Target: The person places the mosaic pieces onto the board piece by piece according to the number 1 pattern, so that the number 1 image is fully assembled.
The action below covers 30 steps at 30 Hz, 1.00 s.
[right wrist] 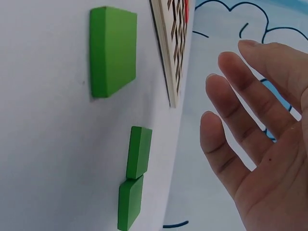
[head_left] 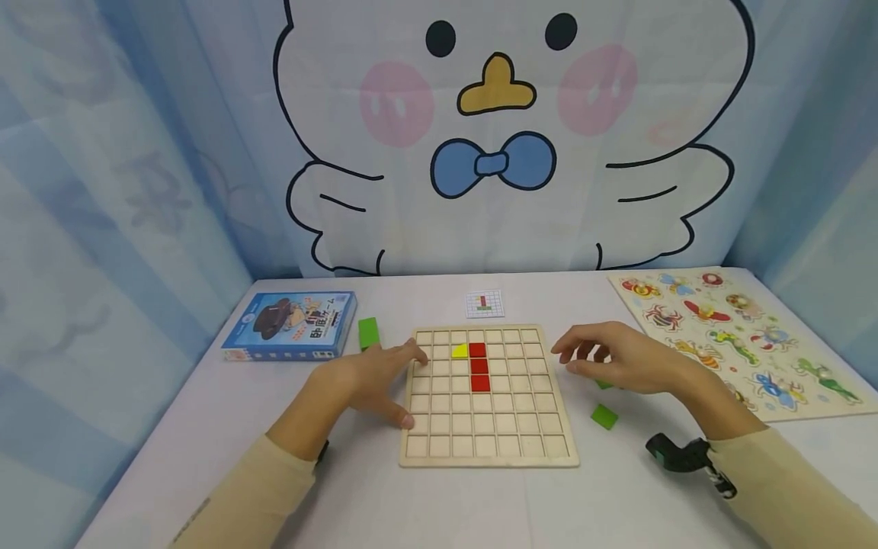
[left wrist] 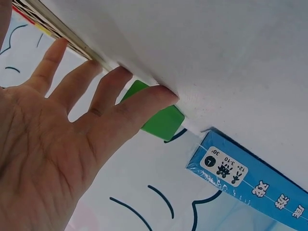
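Note:
A wooden grid board (head_left: 494, 446) lies on the table. Three red squares (head_left: 479, 367) fill cells in one column, with a yellow piece (head_left: 460, 351) with a slanted side left of the top one. My left hand (head_left: 370, 377) rests at the board's left edge, fingers spread, thumb lower down. Behind it is a green block (head_left: 368, 333). Right of the board, my right hand (head_left: 627, 358) hovers with loosely bent fingers, holding nothing. Below it sit a green square tile (head_left: 604, 416) and more green, partly hidden; the right wrist view shows three green blocks (right wrist: 115, 53).
A small card (head_left: 485, 304) with a printed coloured grid lies behind the board. At the left stands a blue game box (head_left: 291, 326). A sheet with insect pictures (head_left: 741, 335) covers the right back of the table. A printed curtain (head_left: 494, 229) hangs behind.

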Each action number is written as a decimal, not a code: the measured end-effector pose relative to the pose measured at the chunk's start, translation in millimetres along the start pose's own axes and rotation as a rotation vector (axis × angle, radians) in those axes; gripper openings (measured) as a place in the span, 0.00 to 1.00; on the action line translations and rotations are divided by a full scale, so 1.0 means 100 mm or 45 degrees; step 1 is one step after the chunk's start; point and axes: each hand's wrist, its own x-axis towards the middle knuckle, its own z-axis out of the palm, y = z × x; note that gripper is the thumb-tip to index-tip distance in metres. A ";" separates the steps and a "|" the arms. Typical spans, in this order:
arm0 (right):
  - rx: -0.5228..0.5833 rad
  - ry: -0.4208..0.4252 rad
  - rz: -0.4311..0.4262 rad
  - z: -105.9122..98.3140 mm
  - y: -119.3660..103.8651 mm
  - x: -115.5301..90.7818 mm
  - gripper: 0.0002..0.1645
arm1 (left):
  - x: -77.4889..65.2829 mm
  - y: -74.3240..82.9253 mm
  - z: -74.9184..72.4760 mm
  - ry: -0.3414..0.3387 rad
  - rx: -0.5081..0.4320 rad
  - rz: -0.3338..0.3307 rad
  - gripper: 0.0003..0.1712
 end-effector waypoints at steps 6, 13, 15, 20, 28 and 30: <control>0.023 0.027 0.024 -0.02 0.06 -0.10 0.14 | 0.01 0.00 0.00 -0.003 -0.007 -0.004 0.53; 0.008 0.100 -0.028 -0.01 0.13 -0.18 0.15 | -0.01 -0.01 0.01 -0.011 -0.032 -0.042 0.53; 0.004 0.115 -0.056 0.00 0.15 -0.20 0.14 | -0.02 -0.01 0.02 -0.015 -0.045 -0.055 0.54; -0.026 0.162 -0.063 -0.03 0.19 -0.24 0.15 | -0.01 -0.03 0.04 -0.007 -0.046 -0.049 0.54; -0.075 0.197 -0.015 -0.11 0.26 -0.37 0.16 | 0.03 -0.02 0.02 0.002 -0.030 -0.025 0.54; -0.090 0.201 -0.005 -0.13 0.30 -0.40 0.16 | 0.03 -0.02 0.01 0.004 -0.029 -0.023 0.54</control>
